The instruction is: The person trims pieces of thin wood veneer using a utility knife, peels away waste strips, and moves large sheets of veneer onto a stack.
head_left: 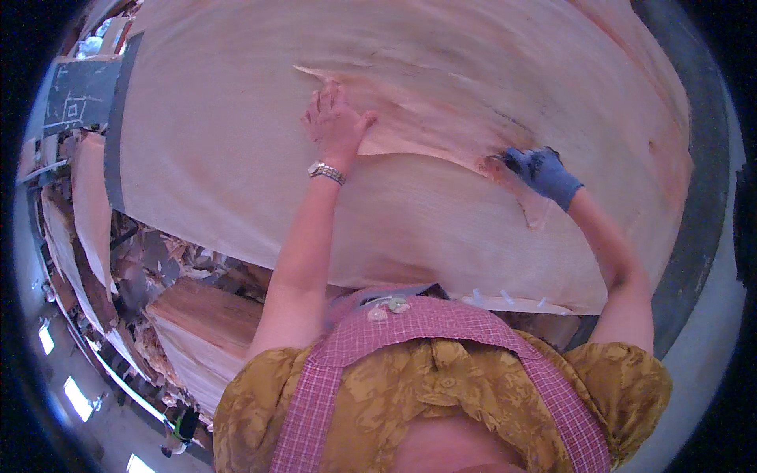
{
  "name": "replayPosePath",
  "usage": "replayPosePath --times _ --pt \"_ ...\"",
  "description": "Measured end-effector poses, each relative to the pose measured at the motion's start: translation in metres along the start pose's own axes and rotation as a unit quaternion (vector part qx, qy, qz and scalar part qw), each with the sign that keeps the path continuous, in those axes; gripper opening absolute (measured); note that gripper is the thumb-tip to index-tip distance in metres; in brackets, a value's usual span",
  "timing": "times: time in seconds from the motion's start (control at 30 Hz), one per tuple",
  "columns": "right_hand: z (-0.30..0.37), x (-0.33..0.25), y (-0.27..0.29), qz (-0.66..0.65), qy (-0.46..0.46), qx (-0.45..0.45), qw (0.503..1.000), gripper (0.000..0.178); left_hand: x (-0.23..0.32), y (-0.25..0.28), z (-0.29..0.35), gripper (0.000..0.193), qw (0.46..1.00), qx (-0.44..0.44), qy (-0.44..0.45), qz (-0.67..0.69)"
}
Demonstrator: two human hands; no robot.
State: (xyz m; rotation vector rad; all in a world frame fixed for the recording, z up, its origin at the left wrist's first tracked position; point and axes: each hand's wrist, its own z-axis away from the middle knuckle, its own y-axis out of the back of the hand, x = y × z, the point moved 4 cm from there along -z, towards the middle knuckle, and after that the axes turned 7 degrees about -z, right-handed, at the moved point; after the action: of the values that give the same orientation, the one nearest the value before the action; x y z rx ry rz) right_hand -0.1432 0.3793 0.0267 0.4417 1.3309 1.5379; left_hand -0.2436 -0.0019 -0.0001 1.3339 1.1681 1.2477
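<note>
A large, thin, pinkish-tan wood veneer sheet (205, 150) spreads out in front of me. Across its middle runs a long reddish strip of veneer (418, 130) with a ragged, slightly raised edge. My left hand (337, 126), bare and with a metal-band watch (326, 171) at the wrist, lies flat with fingers spread at the strip's left part. At the strip's right end, my right hand (544, 172) wears a blue glove with dark fingertips. Its fingers are curled down by a dark, rough knot (493, 165); whatever they grip is hidden. Below it, a pointed veneer flap (535, 211) shows.
Dark table edging (700, 221) curves along the right, with another dark strip (126, 118) on the left. Stacked veneer (209, 311) and torn scraps (185, 256) lie lower left. Small pale tape pieces (506, 298) sit on the sheet's near edge, close to my apron.
</note>
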Motion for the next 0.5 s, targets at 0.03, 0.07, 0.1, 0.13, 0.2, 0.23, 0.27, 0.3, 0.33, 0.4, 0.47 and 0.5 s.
replayPosePath --times 0.03,0.07,0.1,0.13,0.2,0.23,0.27,0.3,0.33,0.4,0.47,0.5 --pt "0.017 0.017 -0.001 -0.003 -0.020 -0.004 1.000 0.018 -0.003 -0.004 0.001 0.082 1.000 0.013 -0.008 -0.010" --pt "0.036 0.031 -0.002 -0.005 -0.039 -0.007 0.999 0.018 -0.004 -0.008 0.002 0.084 0.999 0.025 -0.015 -0.021" --pt "0.059 0.050 -0.002 0.002 -0.042 0.009 0.999 0.018 -0.002 -0.011 0.002 0.084 0.999 0.024 -0.016 -0.018" --pt "0.077 0.061 -0.001 0.009 -0.042 0.026 0.999 0.019 -0.004 -0.013 0.002 0.085 0.999 0.023 -0.015 -0.016" --pt "0.096 0.061 0.005 0.114 -0.058 0.002 0.992 0.018 -0.008 -0.016 0.004 0.087 1.000 0.016 -0.009 0.001" --pt "0.091 0.066 0.009 0.167 -0.061 -0.008 0.984 0.017 -0.005 -0.017 0.004 0.089 1.000 0.011 -0.004 0.016" --pt "0.062 0.052 0.012 0.108 -0.059 0.022 0.992 0.020 -0.008 -0.017 0.006 0.092 1.000 0.006 0.001 0.026" --pt "0.024 0.020 0.019 0.033 -0.052 0.055 0.997 0.023 -0.008 -0.014 0.009 0.094 0.999 -0.010 0.015 0.036" --pt "-0.022 -0.019 0.034 -0.044 -0.045 0.086 0.994 0.026 -0.006 -0.005 0.010 0.097 0.998 -0.025 0.030 0.046" --pt "-0.102 -0.066 0.032 -0.020 0.061 0.118 0.991 0.031 0.003 0.008 0.000 0.100 0.999 -0.017 0.022 0.039" --pt "-0.181 -0.107 0.019 -0.004 0.102 0.128 0.987 0.026 0.004 0.015 0.000 0.102 1.000 0.006 0.001 -0.014" --pt "-0.214 -0.118 0.006 0.016 0.105 0.110 0.988 0.024 0.005 0.012 -0.003 0.102 0.999 0.032 -0.028 -0.014"
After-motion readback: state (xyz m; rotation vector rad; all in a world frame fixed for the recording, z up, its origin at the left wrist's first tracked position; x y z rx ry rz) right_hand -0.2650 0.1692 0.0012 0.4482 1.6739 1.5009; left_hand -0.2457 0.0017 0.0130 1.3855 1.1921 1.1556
